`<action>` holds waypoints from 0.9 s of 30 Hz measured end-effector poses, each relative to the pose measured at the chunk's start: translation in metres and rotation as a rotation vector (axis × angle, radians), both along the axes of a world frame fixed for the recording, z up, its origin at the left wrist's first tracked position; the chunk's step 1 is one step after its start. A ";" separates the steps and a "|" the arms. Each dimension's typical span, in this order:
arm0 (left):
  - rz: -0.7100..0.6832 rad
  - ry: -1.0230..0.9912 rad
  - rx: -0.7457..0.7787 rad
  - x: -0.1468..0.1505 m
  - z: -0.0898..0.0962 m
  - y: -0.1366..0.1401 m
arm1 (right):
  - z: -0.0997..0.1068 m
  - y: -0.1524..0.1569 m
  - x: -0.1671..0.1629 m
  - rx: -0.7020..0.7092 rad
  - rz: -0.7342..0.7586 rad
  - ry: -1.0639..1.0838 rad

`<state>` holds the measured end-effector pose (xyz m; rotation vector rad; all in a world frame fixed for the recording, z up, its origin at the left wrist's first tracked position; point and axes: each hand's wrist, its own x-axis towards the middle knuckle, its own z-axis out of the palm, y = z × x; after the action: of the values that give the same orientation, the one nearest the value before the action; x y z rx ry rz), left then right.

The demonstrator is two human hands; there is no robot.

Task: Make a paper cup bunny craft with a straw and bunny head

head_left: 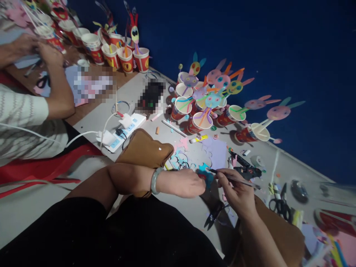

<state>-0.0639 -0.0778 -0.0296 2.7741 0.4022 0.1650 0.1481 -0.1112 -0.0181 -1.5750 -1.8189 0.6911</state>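
My left hand [187, 183], with a pale bangle [154, 181] at the wrist, is closed on a teal paper cutout [208, 178]. A small red patch shows on the cutout near the fingertips. In my right hand [236, 193] is a slim dark pen [241, 180], its tip at the cutout's upper edge; whether tip and paper touch I cannot tell. Below the hands lie black-handled scissors [213, 217]. Teal paper scraps [178, 159] and a lilac paper sheet [218, 152] are spread just beyond.
Red-and-white paper cups [201, 123] with paper animal heads stand along the wall. A yellow glue stick [198, 139], black scissors [280, 207] and a power strip [125, 133] lie on the table. A brown cushion-like piece [147, 148] is at left. Another person's arm [57, 81] works at far left.
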 end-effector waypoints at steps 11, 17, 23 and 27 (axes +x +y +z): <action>0.054 -0.039 0.049 0.004 -0.009 -0.010 | 0.009 0.036 -0.014 -0.066 0.174 -0.145; 0.030 -0.010 -0.139 -0.002 0.000 0.003 | -0.001 0.010 -0.009 0.078 -0.016 -0.209; -0.005 0.168 -0.316 -0.007 0.021 0.025 | -0.028 -0.053 -0.009 0.476 -0.089 -0.372; -0.027 0.264 -0.359 -0.006 0.032 0.032 | -0.033 -0.068 -0.020 0.502 0.216 -0.451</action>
<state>-0.0696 -0.0455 0.0022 2.4470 0.4121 -0.2592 0.1278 -0.1787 -0.0512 -1.2672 -2.2852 -0.0600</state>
